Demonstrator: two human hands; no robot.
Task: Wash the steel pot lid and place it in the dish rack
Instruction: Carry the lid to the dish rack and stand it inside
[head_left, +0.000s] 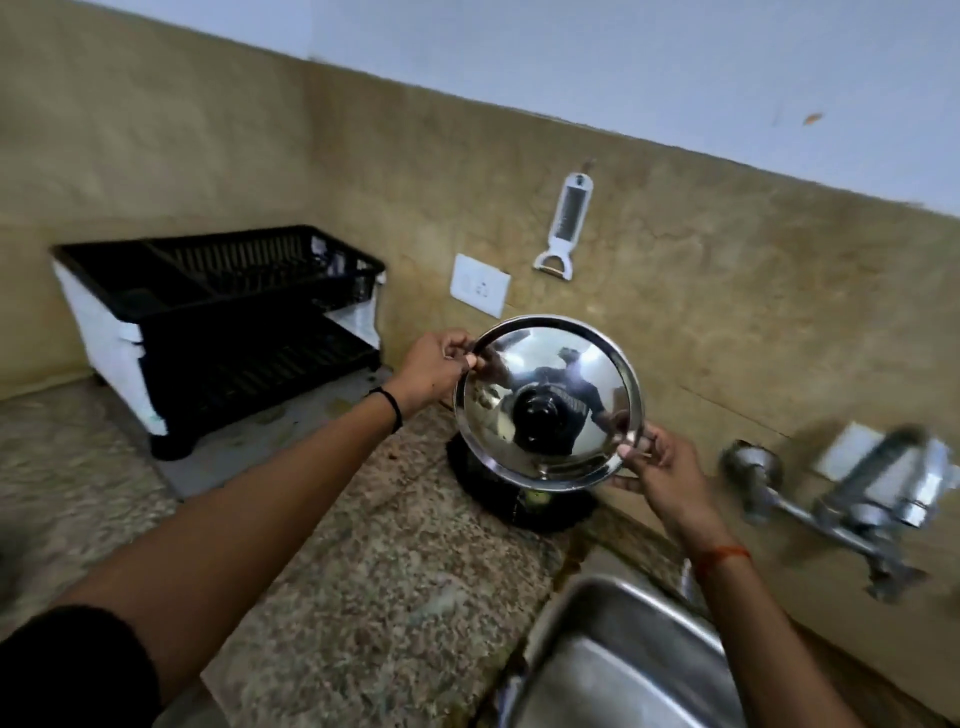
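I hold the shiny steel pot lid (566, 364), with its black knob in the middle, up in the air above the counter, its domed top tilted toward me. My left hand (434, 366) pinches its upper left rim. My right hand (657, 460) grips the lower right rim. The black two-tier dish rack (223, 280) with white sides stands on the counter at the far left, apart from the lid, and its tiers look bare.
A black round dish (519, 501) sits on the granite counter under the lid. The steel sink (597, 670) lies at the lower right, the wall tap (841, 512) to its right. A white peeler (563, 223) and a wall socket (480, 285) are on the tiled wall.
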